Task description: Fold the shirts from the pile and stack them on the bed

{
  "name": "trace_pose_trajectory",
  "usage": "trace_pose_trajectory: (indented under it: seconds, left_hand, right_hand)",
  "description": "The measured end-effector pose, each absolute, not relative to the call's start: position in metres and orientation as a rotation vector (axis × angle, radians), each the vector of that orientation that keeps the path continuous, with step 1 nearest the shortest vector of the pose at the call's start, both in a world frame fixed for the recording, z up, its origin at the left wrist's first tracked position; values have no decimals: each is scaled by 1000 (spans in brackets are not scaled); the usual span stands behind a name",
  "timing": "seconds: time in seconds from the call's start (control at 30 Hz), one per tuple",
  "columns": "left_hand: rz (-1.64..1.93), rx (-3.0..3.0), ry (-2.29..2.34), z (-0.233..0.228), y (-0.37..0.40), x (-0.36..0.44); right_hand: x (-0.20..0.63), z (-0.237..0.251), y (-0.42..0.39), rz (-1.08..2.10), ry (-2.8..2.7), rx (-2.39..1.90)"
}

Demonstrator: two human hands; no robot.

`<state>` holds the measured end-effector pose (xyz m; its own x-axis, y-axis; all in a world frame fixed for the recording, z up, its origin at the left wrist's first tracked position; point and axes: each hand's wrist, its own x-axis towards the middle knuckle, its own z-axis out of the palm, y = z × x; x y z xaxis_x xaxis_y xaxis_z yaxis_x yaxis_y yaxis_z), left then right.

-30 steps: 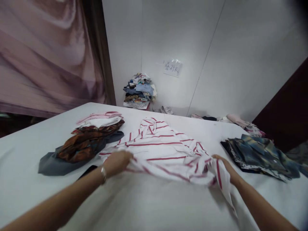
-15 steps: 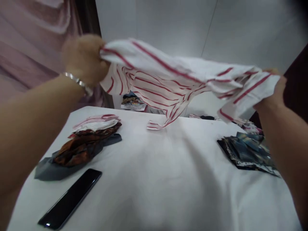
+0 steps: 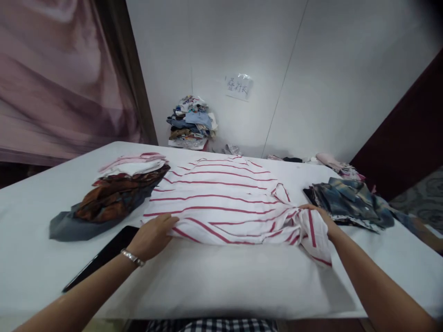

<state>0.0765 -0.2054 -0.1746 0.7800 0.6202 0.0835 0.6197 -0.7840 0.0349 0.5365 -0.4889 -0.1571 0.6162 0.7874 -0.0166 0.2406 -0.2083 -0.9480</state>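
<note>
A: L to R, what's there?

B: Left of frame: pile of folded clothes [image 3: 114, 196], brown/grey w/ pink-white on top. Lower left, a dark phone [image 3: 104, 256] lying flat, partly under the wrist. Left hand [image 3: 152, 237] pinches the near-left edge of the striped shirt [image 3: 221, 198], fingers closed on the cloth.

A: And the shirt itself?

B: Centre of frame, spread flat on the white table [image 3: 214, 281]. 0.5 s ago it was up in the air, stretched between both hands; 1 s ago it lay bunched. So it got shaken out and laid down smooth, prob ready for folding.

A: Right side?

B: Right hand [image 3: 320, 219] grips the bunched near-right corner, fingers closed on it. Further right, a dark blue patterned garment [image 3: 349, 203]. Upper centre, a clothes heap [image 3: 190, 122] by the wall, paper label [image 3: 238, 87] above.
</note>
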Motion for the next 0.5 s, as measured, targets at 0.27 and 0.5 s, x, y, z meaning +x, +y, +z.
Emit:
trace_pose_trajectory:
  seconds: [0.27,0.5]
  left_hand:
    - [495,2916,970,-206,-228,38]
    - [597,2985,816,-212,-237,38]
  right_hand:
    - [543,-209,-542,487,-787,-1852]
    - [538,-257,-585,458,-621,-1900]
